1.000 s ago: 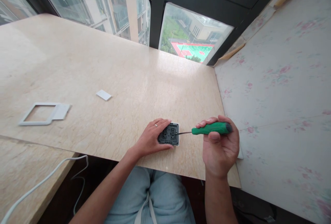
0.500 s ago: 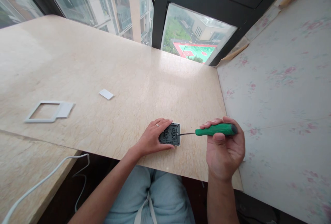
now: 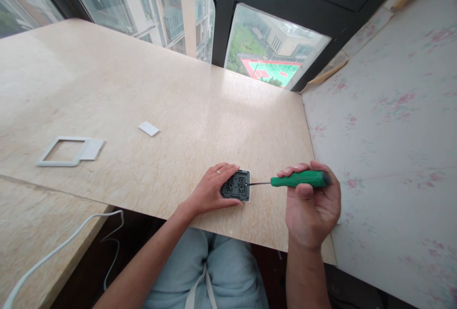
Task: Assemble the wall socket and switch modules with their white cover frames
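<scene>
My left hand [image 3: 213,190] wraps round a wall switch module [image 3: 237,186], dark grey with a white edge, which rests on the stone counter; my thumb and fingers grip its near and far sides. In my right hand [image 3: 312,209] is a screwdriver [image 3: 300,179] with a green handle, held almost level. Its thin metal shaft points left, and the tip meets the right part of the module's dark face. Whether the tip sits in a screw is too small to tell. My palm and fingers cover the module's left end.
Further left on the beige counter [image 3: 185,118] lie a white square frame [image 3: 57,163] with a white plate at its right end, and a small white rectangular piece [image 3: 149,128]. A white cable [image 3: 67,240] hangs over the lower left ledge. Windows rise behind; a flowered wall [image 3: 389,147] bounds the right.
The view has shifted very slightly. Both hands, the module and the screwdriver keep nearly the same place relative to each other.
</scene>
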The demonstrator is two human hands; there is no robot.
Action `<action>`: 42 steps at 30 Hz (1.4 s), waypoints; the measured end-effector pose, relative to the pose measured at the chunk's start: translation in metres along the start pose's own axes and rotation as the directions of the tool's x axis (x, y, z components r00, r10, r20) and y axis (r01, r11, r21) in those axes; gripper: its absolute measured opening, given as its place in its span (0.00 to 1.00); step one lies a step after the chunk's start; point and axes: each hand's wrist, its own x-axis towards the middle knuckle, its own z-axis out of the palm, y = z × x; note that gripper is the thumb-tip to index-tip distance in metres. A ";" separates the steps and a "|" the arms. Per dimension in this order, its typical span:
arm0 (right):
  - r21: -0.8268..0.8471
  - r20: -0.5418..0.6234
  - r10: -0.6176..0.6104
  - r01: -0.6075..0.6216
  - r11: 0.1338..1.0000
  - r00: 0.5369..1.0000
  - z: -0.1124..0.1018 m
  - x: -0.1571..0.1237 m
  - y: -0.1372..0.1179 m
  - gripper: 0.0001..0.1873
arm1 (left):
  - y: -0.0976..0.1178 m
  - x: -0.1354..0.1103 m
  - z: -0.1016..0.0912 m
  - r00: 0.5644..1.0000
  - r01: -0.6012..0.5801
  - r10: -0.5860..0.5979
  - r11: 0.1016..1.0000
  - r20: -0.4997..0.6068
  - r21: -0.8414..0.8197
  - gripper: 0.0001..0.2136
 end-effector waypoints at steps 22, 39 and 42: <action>-0.190 0.069 -0.119 0.130 0.973 0.990 0.001 -0.005 0.006 0.18 | -0.001 0.000 0.001 1.000 -0.001 0.001 1.000 -0.002 0.006 0.42; -0.327 0.453 -0.188 0.358 0.875 0.871 -0.009 0.003 -0.001 0.32 | -0.001 -0.001 0.001 1.000 -0.003 0.003 1.000 -0.018 -0.004 0.41; -0.318 0.437 -0.086 0.244 0.916 0.895 -0.011 -0.001 -0.012 0.27 | 0.001 0.000 0.000 1.000 -0.003 0.003 1.000 -0.007 -0.004 0.41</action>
